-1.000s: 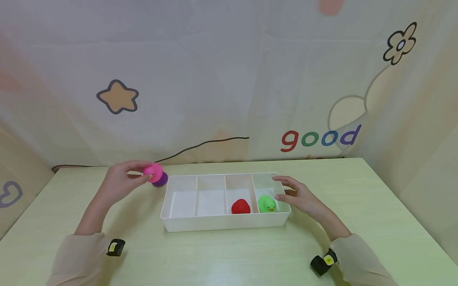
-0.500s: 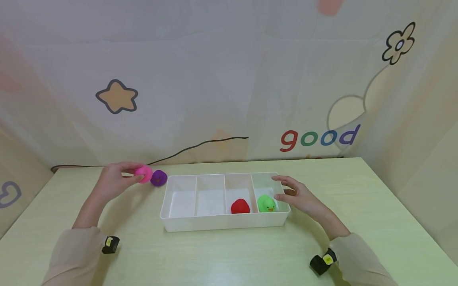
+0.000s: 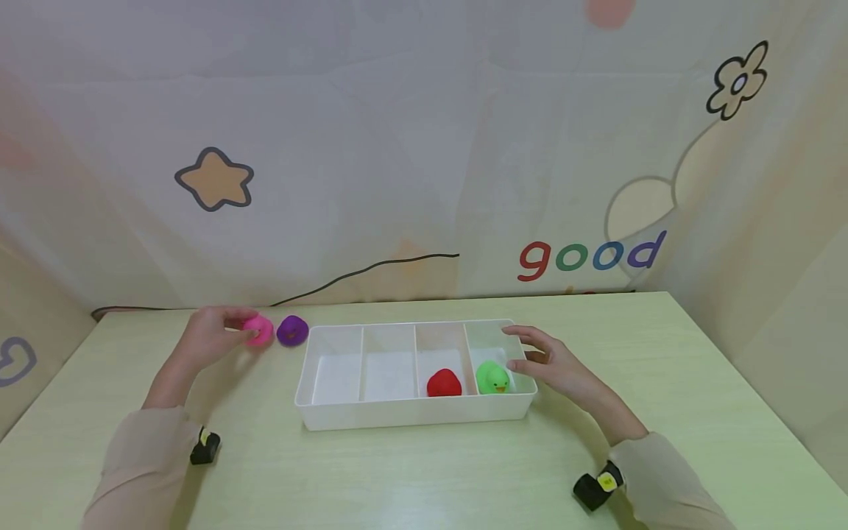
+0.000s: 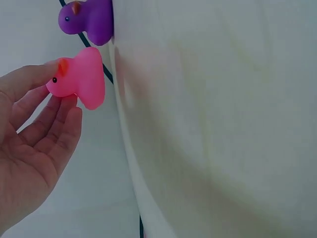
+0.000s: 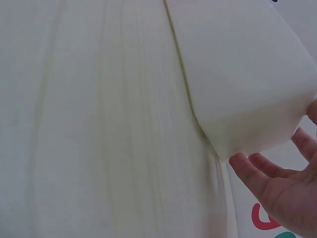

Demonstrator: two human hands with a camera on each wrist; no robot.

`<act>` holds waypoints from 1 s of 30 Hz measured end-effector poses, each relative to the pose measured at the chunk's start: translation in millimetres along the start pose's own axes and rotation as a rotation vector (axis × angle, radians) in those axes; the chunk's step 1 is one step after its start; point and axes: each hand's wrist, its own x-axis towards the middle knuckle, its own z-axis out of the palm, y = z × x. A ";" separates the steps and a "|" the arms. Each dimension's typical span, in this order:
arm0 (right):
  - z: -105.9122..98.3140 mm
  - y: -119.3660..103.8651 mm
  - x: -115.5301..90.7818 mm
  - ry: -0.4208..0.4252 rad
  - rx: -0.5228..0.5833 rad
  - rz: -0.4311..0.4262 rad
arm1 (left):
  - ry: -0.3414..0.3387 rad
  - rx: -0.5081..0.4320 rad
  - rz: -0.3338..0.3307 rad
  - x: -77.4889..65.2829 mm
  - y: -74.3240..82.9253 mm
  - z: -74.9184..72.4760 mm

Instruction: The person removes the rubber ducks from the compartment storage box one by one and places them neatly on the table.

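My left hand (image 3: 210, 340) pinches a pink rubber duck (image 4: 87, 79) between thumb and fingers, low over the table's back left; whether its base touches the tabletop I cannot tell. Just right of it a purple rubber duck (image 3: 292, 331) sits on the table. The white divided tray (image 3: 411, 414) stands in the middle. My right hand (image 3: 555, 362) holds the tray's right end, thumb over the rim and fingertips against the outer wall (image 5: 262, 131). A green rubber duck (image 3: 493, 378) is in the rightmost compartment. Beside it, one compartment left, lies a red rounded toy (image 3: 444, 383).
The pale wood-look table (image 3: 424, 478) reaches back to a printed cloth backdrop (image 3: 371, 162). Its two left tray compartments (image 3: 338, 375) hold nothing visible. A black camera is strapped at each wrist, such as the left wrist camera (image 3: 205, 447).
My left hand has carried the pink duck left and down, away from the purple duck, which now shows fully. My right hand and the tray have stayed put.
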 end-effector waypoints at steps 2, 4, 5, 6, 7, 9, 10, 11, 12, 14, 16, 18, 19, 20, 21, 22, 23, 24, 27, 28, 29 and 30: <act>-0.1 0.0 -0.1 0.002 -0.002 -0.002 | -0.015 -0.001 -0.015 1.1 -2.0 0.4; -0.2 -0.1 -0.2 0.003 -0.005 -0.004 | -0.025 -0.004 -0.024 2.3 -3.3 0.8; -0.2 -0.1 -0.2 0.004 -0.005 -0.004 | -0.031 -0.004 -0.027 2.9 -3.9 0.9; -0.3 -0.1 -0.1 0.002 -0.005 -0.005 | -0.036 -0.003 -0.030 3.4 -4.5 1.0; -0.2 -0.1 -0.1 0.002 -0.005 -0.004 | -0.039 0.000 -0.030 3.8 -5.1 1.1; -0.1 0.0 0.0 0.000 -0.004 -0.003 | -0.045 0.009 -0.024 4.7 -6.8 1.3; -0.1 0.1 0.0 -0.002 -0.001 -0.004 | -0.049 0.016 -0.022 5.3 -7.7 1.4; -0.1 0.2 0.0 -0.003 0.001 -0.004 | -0.053 0.020 -0.021 5.9 -8.7 1.4; -0.2 0.2 -0.1 -0.004 0.000 -0.003 | -0.058 0.023 -0.019 6.4 -9.7 1.3; -0.4 0.5 -0.3 -0.005 0.001 -0.004 | -0.067 0.029 -0.018 7.5 -11.0 1.1; -0.4 0.6 -0.4 -0.006 0.002 -0.005 | -0.076 0.030 -0.019 8.0 -11.3 0.6; -0.5 0.6 -0.5 -0.005 -0.001 -0.004 | -0.088 0.020 -0.018 8.0 -10.9 0.3; -0.7 0.7 -0.5 -0.005 -0.002 -0.006 | -0.093 0.016 -0.019 8.0 -10.5 0.4; -0.7 0.8 -0.5 -0.002 -0.005 -0.003 | -0.098 0.010 -0.020 8.2 -10.2 0.5; -0.7 0.8 -0.6 -0.002 -0.006 -0.003 | -0.104 0.004 -0.022 8.2 -9.7 0.7; -0.8 0.7 -0.7 0.000 -0.007 -0.002 | -0.107 -0.001 -0.024 8.4 -9.3 0.8; -0.9 1.0 -0.7 0.000 -0.009 -0.003 | -0.110 -0.006 -0.026 8.5 -9.0 0.9; -0.8 0.9 -0.6 0.001 -0.008 -0.007 | -0.112 -0.009 -0.028 8.5 -8.7 1.0; -0.4 1.1 0.0 -0.002 -0.006 -0.013 | -0.104 -0.003 -0.022 8.2 -8.4 0.9; -0.2 1.1 0.1 -0.002 -0.004 -0.014 | -0.102 -0.002 -0.019 8.1 -8.3 0.7; 0.0 1.1 0.4 -0.003 -0.002 -0.014 | -0.101 0.000 -0.016 8.0 -8.3 0.6; 0.3 1.1 0.5 -0.003 -0.002 -0.013 | -0.098 0.001 -0.011 7.8 -8.5 0.5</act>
